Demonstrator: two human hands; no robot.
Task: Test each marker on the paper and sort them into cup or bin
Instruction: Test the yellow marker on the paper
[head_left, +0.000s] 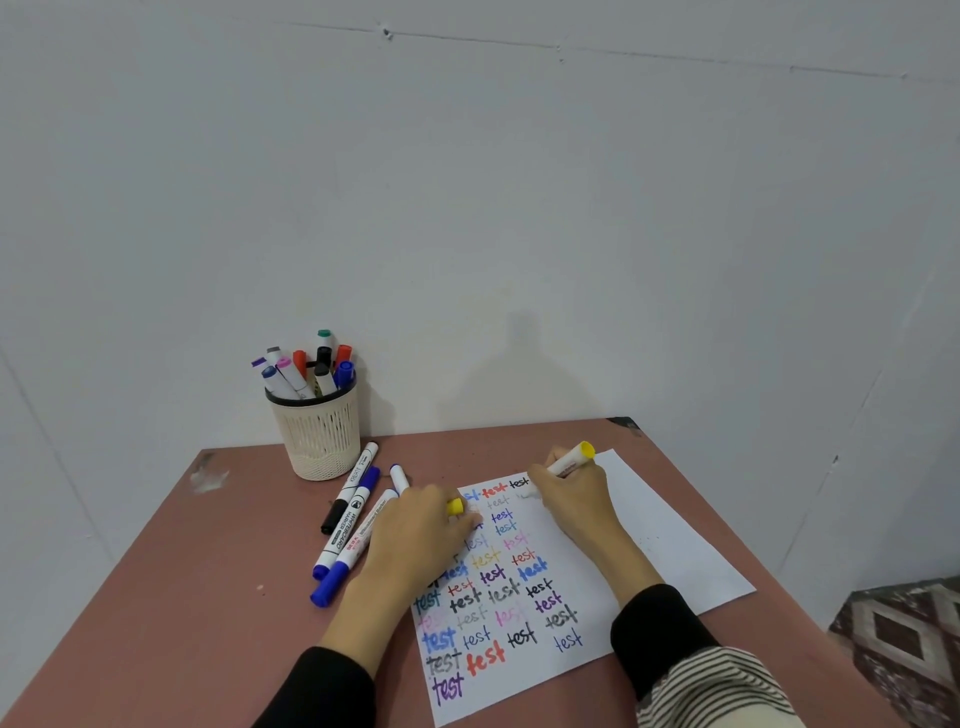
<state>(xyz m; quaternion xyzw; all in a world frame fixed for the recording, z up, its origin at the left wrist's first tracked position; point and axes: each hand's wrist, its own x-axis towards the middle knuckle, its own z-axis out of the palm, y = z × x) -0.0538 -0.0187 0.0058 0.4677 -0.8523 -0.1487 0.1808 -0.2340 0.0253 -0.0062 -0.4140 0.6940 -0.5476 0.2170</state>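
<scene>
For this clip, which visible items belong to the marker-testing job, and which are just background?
Part of the job:
- yellow marker, gripped by the right hand
- yellow cap, held by the left hand
- paper covered in "test" marks
- mesh cup of markers
- loose markers beside the cup

Just lying about:
- patterned rug
- pink table
- wall
</scene>
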